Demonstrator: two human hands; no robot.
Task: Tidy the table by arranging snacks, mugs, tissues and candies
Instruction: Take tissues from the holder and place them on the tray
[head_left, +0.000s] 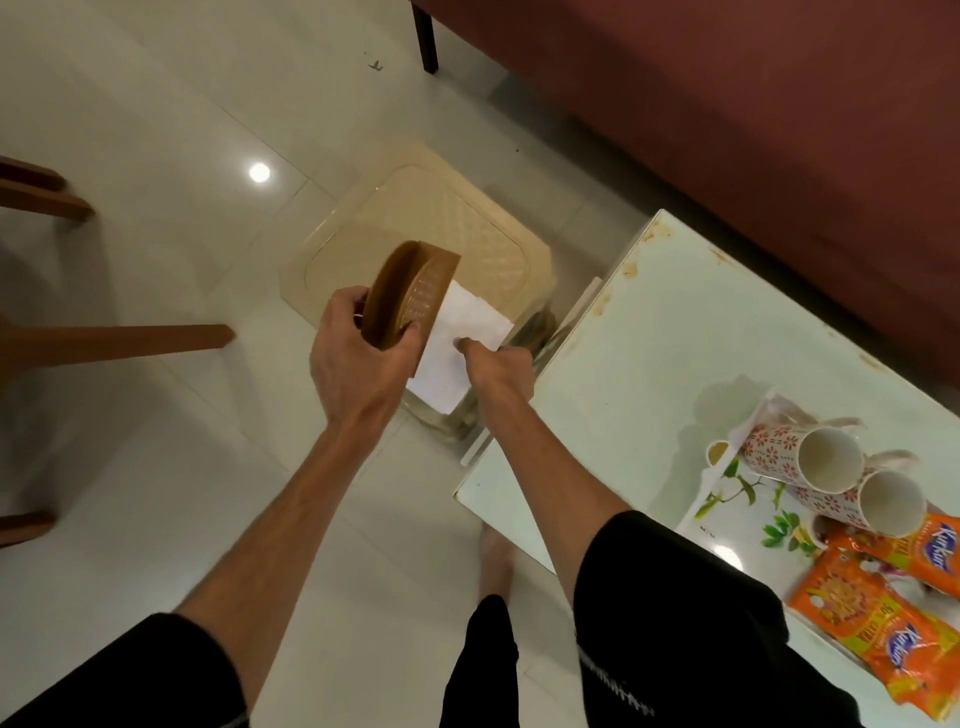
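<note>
Gripping a brown tissue holder (410, 296) mid-frame, the left hand (358, 364) is clamped tight. The right hand (496, 364) is pinching the white tissue (457, 343).

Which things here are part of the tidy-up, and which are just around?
Job: brown tissue holder in left hand; white tissue pinched by right hand; two mugs; orange snack packets; tray.

Around: beige stool, sofa, wooden chair legs.

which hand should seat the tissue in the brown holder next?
Right, probably. The right hand already pinches the white tissue at the brown holder. The left hand is wrapped around the holder, steadying it above the beige stool.
</note>
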